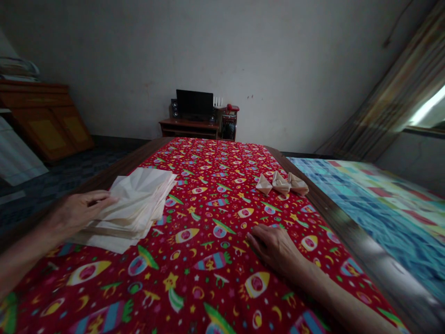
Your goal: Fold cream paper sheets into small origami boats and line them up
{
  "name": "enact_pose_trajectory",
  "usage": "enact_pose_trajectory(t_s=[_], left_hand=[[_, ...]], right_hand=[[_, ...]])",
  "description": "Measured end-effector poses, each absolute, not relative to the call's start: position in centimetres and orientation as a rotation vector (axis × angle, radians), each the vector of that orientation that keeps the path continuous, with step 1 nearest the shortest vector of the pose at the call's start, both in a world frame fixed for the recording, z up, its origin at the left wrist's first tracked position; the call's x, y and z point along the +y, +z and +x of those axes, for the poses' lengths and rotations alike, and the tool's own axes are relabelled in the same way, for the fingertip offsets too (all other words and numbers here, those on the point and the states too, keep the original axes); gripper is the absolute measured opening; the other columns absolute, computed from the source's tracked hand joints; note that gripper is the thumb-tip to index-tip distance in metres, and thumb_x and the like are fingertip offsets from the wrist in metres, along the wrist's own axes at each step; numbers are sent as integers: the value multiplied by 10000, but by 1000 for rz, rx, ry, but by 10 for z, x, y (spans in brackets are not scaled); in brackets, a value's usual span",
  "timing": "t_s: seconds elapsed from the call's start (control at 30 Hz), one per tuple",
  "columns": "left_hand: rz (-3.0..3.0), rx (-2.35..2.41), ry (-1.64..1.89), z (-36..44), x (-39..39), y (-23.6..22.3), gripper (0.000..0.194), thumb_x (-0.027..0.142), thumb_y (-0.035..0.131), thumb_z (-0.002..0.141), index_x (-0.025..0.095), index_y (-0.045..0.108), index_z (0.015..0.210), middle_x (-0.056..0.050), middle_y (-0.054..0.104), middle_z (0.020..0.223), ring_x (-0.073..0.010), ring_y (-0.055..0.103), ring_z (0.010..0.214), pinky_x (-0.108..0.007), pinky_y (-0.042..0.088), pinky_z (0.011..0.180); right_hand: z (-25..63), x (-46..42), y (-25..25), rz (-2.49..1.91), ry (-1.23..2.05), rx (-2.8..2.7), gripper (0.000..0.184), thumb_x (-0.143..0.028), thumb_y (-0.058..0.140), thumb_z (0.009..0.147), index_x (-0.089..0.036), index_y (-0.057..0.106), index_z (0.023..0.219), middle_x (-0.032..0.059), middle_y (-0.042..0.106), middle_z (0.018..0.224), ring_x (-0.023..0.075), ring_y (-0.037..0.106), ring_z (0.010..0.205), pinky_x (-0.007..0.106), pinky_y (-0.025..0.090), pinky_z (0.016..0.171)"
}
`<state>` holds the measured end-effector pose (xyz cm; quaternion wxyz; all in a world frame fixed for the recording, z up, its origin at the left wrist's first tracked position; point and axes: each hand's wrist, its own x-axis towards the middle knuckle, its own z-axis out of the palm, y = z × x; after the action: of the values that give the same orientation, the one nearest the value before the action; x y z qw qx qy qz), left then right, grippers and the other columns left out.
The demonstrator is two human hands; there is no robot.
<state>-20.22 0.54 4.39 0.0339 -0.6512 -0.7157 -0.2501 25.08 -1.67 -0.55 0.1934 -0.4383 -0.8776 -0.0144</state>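
On stacked paper (135,208), open left hand (79,213)

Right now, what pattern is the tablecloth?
The tablecloth is red with colourful cartoon rockets, stars and moons; it shows best in the head view.

Hands: 2 showed, the left hand (81,213) and the right hand (274,248).
Paper stacks: 1 stack (134,208) lay under the left fingers.
Folded paper shapes: 3 shapes (281,183) sat in a row.
Tables: 1 table (104,178) stood there.
Tablecloths: 1 cloth (208,273) was printed.
Monitors: 1 monitor (194,103) was there.
Speakers: 2 speakers (174,108) flanked it.
Cabinets: 1 cabinet (45,120) showed.
Curtains: 1 curtain (382,102) hung.
Quilts: 1 quilt (361,218) lay alongside.
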Motion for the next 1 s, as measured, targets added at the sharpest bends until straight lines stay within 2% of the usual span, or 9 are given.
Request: enact_pose_trajectory(t_s=[0.1, 0.2, 0.33, 0.43, 0.5, 0.57, 0.77, 0.87, 1.0], left_hand=[[-1972, -2067, -873, -184, -1, 58, 472, 513, 337, 858, 147, 630, 810, -37, 688, 972, -179, 616, 914, -288, 472, 881], [-2166, -1694, -903, -154, -11, 65, 292, 363, 414, 886, 178, 638, 860, -5, 686, 974, -158, 613, 917, -289, 454, 915], [-2428, -1200, -790, -98, -23, 64, 173, 207, 481, 880, 191, 652, 903, -17, 695, 947, -156, 624, 901, -279, 462, 866], [-2519, -952, -730, -50, -29, 55, 208, 170, 438, 897, 182, 644, 875, -33, 688, 882, -169, 629, 815, -302, 479, 753], [-2587, -882, -697, -21, -32, 47, 207, 127, 438, 884, 168, 630, 817, -33, 669, 790, -173, 618, 742, -302, 469, 667], [-2656, -882, -610, 1, -35, 40, 180, 114, 473, 864, 169, 605, 754, -25, 643, 742, -174, 599, 690, -304, 447, 612], [-2749, -855, -662, 28, -41, 30, 114, 152, 526, 855, 173, 590, 763, -11, 629, 720, -178, 584, 676, -314, 425, 601], [-2813, -892, -725, 20, -43, 32, 62, 185, 550, 862, 190, 605, 891, -13, 666, 849, -180, 603, 783, -317, 454, 683], [-2852, -1032, -760, -9, -44, 30, 326, 236, 628, 826, 220, 550, 1142, -38, 641, 1120, -205, 576, 1020, -359, 460, 880]], right_hand=[[250, -17, -5, -1226, -39, -2461, 323, -280, 377, 942, -165, 508, 670, -6, 512, 603, 77, 411, 485, 245, 227, 503], [249, -17, -5, -1224, -47, -2463, 322, -270, 382, 938, -165, 514, 663, -5, 517, 596, 77, 418, 478, 242, 237, 499], [251, -15, -7, -1204, -87, -2443, 321, -270, 386, 940, -167, 541, 678, 5, 547, 605, 87, 458, 481, 231, 279, 486], [254, -17, -6, -1167, -157, -2358, 235, -278, 391, 946, -164, 596, 954, 63, 638, 810, 131, 581, 640, 231, 394, 547], [254, -21, -3, -1122, -223, -2320, 300, -298, 414, 940, -167, 516, 1190, 124, 631, 1033, 177, 622, 819, 262, 464, 625], [252, -26, -1, -1061, -269, -2347, 384, -317, 442, 930, -167, 451, 1283, 160, 581, 1165, 208, 619, 912, 289, 497, 662], [250, -28, -2, -882, -115, -2483, 270, -149, 383, 927, -197, 628, 1031, 90, 650, 1008, 145, 633, 770, 230, 490, 610], [253, -25, -5, -833, -22, -2424, 267, -118, 408, 910, -187, 640, 1024, 77, 669, 935, 139, 631, 775, 225, 494, 637], [255, -25, -5, -788, 10, -2401, 273, -115, 418, 908, -190, 641, 1046, 84, 675, 975, 146, 635, 803, 237, 503, 650]])
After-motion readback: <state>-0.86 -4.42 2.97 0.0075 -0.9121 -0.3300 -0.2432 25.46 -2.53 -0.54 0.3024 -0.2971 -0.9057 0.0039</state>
